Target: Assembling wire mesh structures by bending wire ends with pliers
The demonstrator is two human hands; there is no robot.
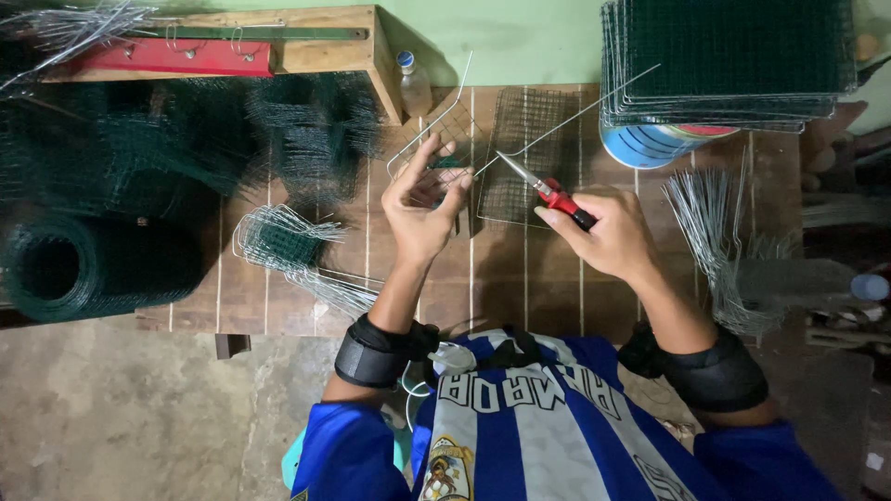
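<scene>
Blue and white striped shirt fills the bottom of the head view, with a dark band on the left forearm and another on the right.

Above it, at the middle of the wooden table, the left hand pinches a small wire mesh piece between thumb and fingertips, the other fingers spread and raised. At three o'clock from it, the right hand is clenched around the red handles of a pair of pliers, whose tip points toward eleven o'clock at the mesh piece and lies just beside it. A larger mesh panel lies flat on the table behind the pliers.

To do this well, I judge that the left hand should keep the piece steady close to the wire end being worked, fingers clear of the tip, while the pliers grip only that end and turn in a short, controlled twist.

As for containers: a blue tub at one o'clock is hidden under a stack of green mesh panels, so its contents cannot be told. A clear bottle with a blue cap stands at twelve o'clock; its fill is unclear. A roll of green mesh lies at nine o'clock, loose cut wires at three o'clock.
</scene>
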